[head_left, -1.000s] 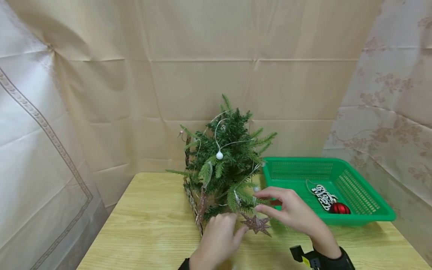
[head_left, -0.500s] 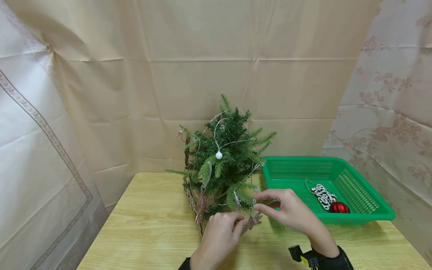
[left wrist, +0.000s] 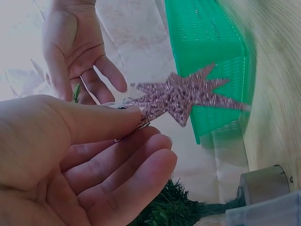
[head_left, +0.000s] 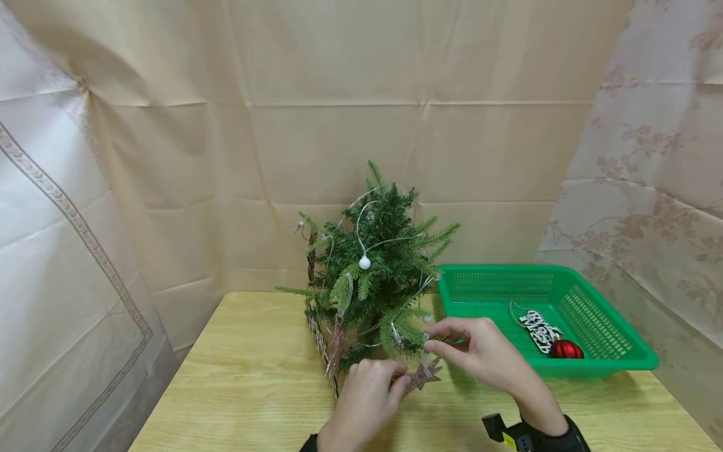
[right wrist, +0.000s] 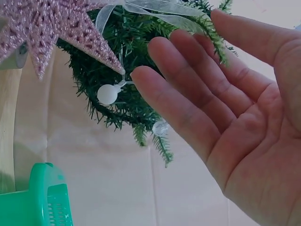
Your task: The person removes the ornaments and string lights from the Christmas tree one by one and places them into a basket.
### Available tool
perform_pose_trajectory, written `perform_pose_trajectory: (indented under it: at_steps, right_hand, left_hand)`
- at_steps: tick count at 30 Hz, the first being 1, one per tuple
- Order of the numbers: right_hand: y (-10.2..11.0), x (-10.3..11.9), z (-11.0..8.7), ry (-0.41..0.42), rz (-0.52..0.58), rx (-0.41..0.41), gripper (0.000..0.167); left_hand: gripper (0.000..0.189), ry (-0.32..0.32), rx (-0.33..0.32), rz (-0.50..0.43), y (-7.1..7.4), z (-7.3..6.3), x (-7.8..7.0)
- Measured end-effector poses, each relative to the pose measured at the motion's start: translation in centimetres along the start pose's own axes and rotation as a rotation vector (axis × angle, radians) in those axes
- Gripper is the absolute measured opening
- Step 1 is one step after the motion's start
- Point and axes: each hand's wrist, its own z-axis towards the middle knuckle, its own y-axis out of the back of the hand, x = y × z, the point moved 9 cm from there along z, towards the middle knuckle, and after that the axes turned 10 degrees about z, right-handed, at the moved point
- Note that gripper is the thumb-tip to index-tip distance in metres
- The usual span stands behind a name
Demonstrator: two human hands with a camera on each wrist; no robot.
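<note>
A glittery pink star ornament (head_left: 422, 375) hangs low in front of the small Christmas tree (head_left: 390, 251). My left hand (head_left: 369, 395) pinches one point of the star between thumb and index finger. The other points of the star (left wrist: 181, 96) spread out past those fingertips in the left wrist view. A sheer white ribbon (right wrist: 160, 12) runs from the star to a green branch tip (right wrist: 214, 40). My right hand (head_left: 480, 348) pinches that branch tip between thumb and index finger, and its other fingers (right wrist: 178, 103) extend loosely below.
At right on the wooden table (head_left: 237, 389), a green plastic basket (head_left: 615, 314) holds a white lettering ornament (head_left: 540, 331) and a red ball (head_left: 566, 349). String lights with a white bulb (head_left: 364, 262) wrap the tree. Another glittery pink ornament (head_left: 336, 345) hangs at its left, beside a dark woven frame (head_left: 319, 336).
The left fingers have closed on the star and turned it, so it shows narrower than a second ago. My right hand keeps its place at the branch tip.
</note>
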Motion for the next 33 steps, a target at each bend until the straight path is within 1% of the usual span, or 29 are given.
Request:
perform_pose_trajectory:
  at_steps: [4,8,11,16,21,23,27,30,33]
  right_hand:
    - [-0.2,0.2,0.0,-0.007,-0.008,-0.002,0.022]
    - [-0.6,0.4,-0.1,-0.02,0.035,0.008,0.031]
    - [-0.8,0.5,0.0,-0.021,0.046,-0.002,0.034]
    - [-0.8,0.5,0.2,-0.014,-0.016,-0.041,0.029]
    - [-0.5,0.5,0.1,-0.027,-0.064,-0.053,0.026]
    - [-0.4,0.5,0.0,-0.045,-0.068,-0.053,0.026]
    - [-0.2,0.4,0.0,-0.071,-0.053,-0.047,0.022]
    - [-0.1,0.3,0.0,-0.069,-0.049,-0.046,0.018]
    - [0.1,0.4,0.0,-0.055,-0.057,-0.054,0.016]
  left_hand:
    - [0.007,-0.014,-0.017,0.007,0.2,-0.1,-0.1]
    - [0.008,-0.027,-0.041,0.019,0.5,-0.1,-0.3]
    - [0.008,-0.037,-0.062,0.037,0.7,-0.1,-0.4]
    - [0.007,-0.052,-0.089,0.061,1.0,-0.3,-0.7]
    - [0.007,-0.076,-0.109,0.075,1.5,-0.5,-1.2]
    - [0.007,-0.093,-0.125,0.086,1.7,-0.6,-1.4]
    - [0.005,-0.123,-0.187,0.126,2.2,-0.7,-1.9]
    - [0.005,-0.134,-0.229,0.14,2.5,-0.8,-2.0]
    - [0.005,-0.133,-0.242,0.132,2.8,-0.9,-2.1]
